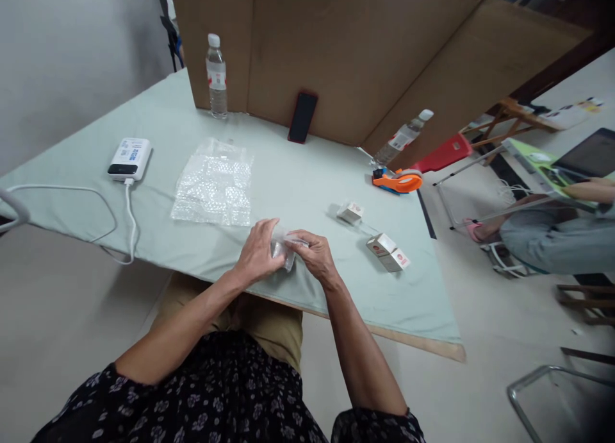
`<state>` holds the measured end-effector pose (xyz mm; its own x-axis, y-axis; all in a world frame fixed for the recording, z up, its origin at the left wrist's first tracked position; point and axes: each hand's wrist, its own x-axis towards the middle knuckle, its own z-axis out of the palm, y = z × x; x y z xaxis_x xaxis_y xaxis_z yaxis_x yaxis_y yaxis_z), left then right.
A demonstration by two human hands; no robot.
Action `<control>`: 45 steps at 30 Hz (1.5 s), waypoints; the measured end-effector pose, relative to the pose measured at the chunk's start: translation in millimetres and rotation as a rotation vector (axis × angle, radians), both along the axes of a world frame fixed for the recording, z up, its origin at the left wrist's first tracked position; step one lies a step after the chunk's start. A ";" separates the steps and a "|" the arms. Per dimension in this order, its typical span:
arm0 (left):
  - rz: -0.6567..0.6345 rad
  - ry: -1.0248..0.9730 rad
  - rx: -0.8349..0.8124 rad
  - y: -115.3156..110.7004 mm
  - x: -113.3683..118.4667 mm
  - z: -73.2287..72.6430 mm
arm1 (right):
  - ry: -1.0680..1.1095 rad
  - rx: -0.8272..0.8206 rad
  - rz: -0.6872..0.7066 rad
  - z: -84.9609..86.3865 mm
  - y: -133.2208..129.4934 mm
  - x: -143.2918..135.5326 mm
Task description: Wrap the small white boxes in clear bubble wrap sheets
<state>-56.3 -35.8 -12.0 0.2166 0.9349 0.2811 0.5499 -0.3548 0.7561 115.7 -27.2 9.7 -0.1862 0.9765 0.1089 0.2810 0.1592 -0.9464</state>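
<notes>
Near the table's front edge, my left hand (262,250) and my right hand (311,253) are both closed on a small bundle of clear bubble wrap (289,262). What the wrap encloses, if anything, I cannot make out. To the left lie flat sheets of bubble wrap (214,186). Right of my hands stands a small white box (350,212), and beyond it a pair of like boxes (388,252) sit side by side. An orange tape dispenser (398,181) rests farther back on the right.
A cardboard screen (317,45) stands along the back. Before it are a water bottle (217,77), a phone (302,117) and a second bottle (401,138). A power bank (129,158) with a white cable lies left. A person (548,238) sits at the right.
</notes>
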 end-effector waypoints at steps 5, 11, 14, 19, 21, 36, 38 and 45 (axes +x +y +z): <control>-0.235 -0.107 -0.207 16.0 -9.8 3.6 | -0.167 0.190 -0.038 -12.9 -11.0 -3.9; -0.195 -0.138 -0.205 12.3 -12.8 -0.1 | -0.359 0.324 0.000 -19.7 -33.8 -0.3; -0.214 -0.106 -0.119 8.2 -19.2 -1.4 | -0.447 0.414 0.027 -24.7 -47.6 1.1; -0.374 0.042 -0.039 7.0 -41.4 -8.6 | -0.491 0.459 -0.045 -34.6 -45.9 -3.1; -0.414 0.057 -0.021 10.4 -46.7 -12.8 | -0.449 0.420 -0.072 -32.1 -35.2 -4.0; -0.352 -0.576 -0.584 -6.0 -40.1 -9.3 | 0.078 -0.300 -0.098 -10.6 -28.8 -20.0; -0.369 -0.614 -0.596 -5.9 -38.7 -9.7 | 0.083 -0.263 -0.164 -6.6 -23.8 -22.9; -0.353 -0.662 -0.599 -5.9 -37.2 -9.8 | 0.137 -0.202 -0.258 -0.7 -5.3 -31.2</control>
